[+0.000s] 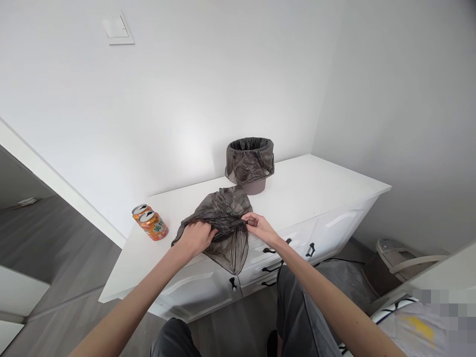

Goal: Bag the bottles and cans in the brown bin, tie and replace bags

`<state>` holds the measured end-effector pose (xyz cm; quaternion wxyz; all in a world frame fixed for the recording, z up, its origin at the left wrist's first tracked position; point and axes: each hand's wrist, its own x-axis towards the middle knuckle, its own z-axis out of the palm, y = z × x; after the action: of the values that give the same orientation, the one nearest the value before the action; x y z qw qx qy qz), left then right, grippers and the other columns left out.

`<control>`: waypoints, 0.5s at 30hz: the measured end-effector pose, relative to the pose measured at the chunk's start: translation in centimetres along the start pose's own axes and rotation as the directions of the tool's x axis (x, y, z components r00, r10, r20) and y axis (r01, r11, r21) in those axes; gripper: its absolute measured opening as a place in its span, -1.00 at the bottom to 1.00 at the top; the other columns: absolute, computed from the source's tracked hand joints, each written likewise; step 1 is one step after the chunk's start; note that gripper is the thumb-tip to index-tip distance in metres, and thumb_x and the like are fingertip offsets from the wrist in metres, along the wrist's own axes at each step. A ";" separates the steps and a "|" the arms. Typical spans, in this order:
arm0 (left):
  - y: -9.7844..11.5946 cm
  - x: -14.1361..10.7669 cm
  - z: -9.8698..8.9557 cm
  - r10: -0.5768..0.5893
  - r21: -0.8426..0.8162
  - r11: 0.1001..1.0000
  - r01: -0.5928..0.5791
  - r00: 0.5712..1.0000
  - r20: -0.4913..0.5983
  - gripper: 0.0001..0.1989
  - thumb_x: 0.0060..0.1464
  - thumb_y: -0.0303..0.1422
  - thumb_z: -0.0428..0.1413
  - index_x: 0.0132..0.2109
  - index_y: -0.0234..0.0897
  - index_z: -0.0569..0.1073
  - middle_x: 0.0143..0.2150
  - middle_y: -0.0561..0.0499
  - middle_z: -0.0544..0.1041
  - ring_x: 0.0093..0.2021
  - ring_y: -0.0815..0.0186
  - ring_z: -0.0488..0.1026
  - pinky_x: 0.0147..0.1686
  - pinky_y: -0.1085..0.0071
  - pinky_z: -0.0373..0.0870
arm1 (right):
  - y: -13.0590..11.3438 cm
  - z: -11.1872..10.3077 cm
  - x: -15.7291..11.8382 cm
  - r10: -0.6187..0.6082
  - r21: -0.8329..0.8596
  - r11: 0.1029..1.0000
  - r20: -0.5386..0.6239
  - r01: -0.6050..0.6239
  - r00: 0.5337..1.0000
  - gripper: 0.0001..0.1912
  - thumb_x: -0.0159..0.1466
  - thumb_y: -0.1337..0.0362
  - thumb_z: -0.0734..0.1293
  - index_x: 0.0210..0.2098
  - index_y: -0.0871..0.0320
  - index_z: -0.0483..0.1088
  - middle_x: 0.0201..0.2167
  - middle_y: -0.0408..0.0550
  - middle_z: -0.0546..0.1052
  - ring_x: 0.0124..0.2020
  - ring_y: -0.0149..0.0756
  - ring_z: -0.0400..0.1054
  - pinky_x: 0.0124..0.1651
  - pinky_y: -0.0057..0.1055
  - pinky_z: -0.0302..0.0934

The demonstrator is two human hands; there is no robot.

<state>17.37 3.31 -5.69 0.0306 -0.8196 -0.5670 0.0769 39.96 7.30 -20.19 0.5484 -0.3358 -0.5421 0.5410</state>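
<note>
Bag (231,201) of thin dark plastic lies crumpled just in front of the bin (255,188) and slightly to its left, with one corner drooping over the front edge of the white cabinet (320,178) on which the bin stands. The left hand (197,238), in front and left of the bin, has its fingers curled into the gathered plastic and grips it. The right hand (259,228), straight in front of the bin, pinches a fold between thumb and fingertips.

Thin film like this could tear if both hands pull hard apart, since the right one seems to hold only a small fold. That pinch might also slip. The bag's far corner reaches close to the bin's foot; whether they touch, I cannot tell. A sweep that way could snag the loose liner (249,166) hanging over the bin's rim, or nudge the bin. Farther left of the bin, the front can (155,228) and back can (140,210) might topple if the left elbow or a billowing fold swung outward.
</note>
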 end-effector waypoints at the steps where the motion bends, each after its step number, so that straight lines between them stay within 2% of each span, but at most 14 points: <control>1: 0.2 0.6 0.5 -0.015 -0.001 1.000 0.015 1.000 -0.003 -0.63 0.36 -0.28 -0.01 -0.11 -0.47 0.60 -0.03 -0.46 0.62 0.01 -0.18 0.59 0.03 0.01 0.46 | 0.1 0.0 0.0 0.001 0.001 1.000 0.003 -0.001 1.000 -0.72 0.11 0.20 0.51 -0.21 0.09 0.48 -0.19 -0.10 0.56 -0.17 -0.29 0.45 -0.03 -0.32 0.31; 5: 0.6 1.6 2.4 -0.059 -0.039 0.998 0.057 0.997 -0.049 -0.71 0.25 -0.21 0.17 -0.10 -0.35 0.63 -0.04 -0.34 0.65 0.07 -0.09 0.59 0.11 0.14 0.42 | 0.3 0.0 0.1 0.005 -0.009 1.000 0.010 -0.005 1.000 -0.73 0.12 0.20 0.50 -0.20 0.09 0.47 -0.18 -0.10 0.56 -0.17 -0.29 0.46 -0.02 -0.31 0.32; 9: -0.6 2.0 3.5 -0.119 -0.105 0.988 0.109 0.989 -0.092 -0.70 0.26 -0.15 0.13 -0.15 -0.28 0.62 -0.11 -0.27 0.66 -0.05 0.00 0.63 -0.10 0.28 0.46 | 0.4 0.0 0.2 -0.009 -0.014 1.000 0.000 0.009 1.000 -0.73 0.12 0.19 0.49 -0.20 0.09 0.48 -0.18 -0.09 0.56 -0.17 -0.29 0.46 0.01 -0.30 0.31; 12: -2.2 1.6 2.9 -0.166 -0.143 0.979 0.148 0.978 -0.129 -0.63 0.30 -0.08 0.04 -0.22 -0.26 0.59 -0.25 -0.21 0.66 -0.21 0.03 0.64 -0.26 0.31 0.42 | 0.3 0.0 0.2 -0.005 -0.014 1.000 0.000 0.005 1.000 -0.73 0.12 0.20 0.49 -0.20 0.09 0.48 -0.18 -0.09 0.57 -0.16 -0.28 0.46 0.03 -0.30 0.31; 15: -3.5 -0.2 1.2 -0.163 -0.297 0.952 0.077 0.947 -0.277 -0.59 0.31 0.00 0.01 -0.11 -0.23 0.55 -0.25 -0.12 0.65 -0.26 0.10 0.61 -0.27 0.32 0.42 | 0.0 0.1 0.1 0.004 -0.011 1.000 -0.004 -0.004 1.000 -0.73 0.11 0.20 0.50 -0.21 0.09 0.48 -0.17 -0.08 0.57 -0.15 -0.28 0.46 0.02 -0.30 0.32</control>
<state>13.86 4.27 -6.41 0.0036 -0.7812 -0.6103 -0.1314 39.90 7.43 -20.11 0.5466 -0.3407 -0.5434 0.5384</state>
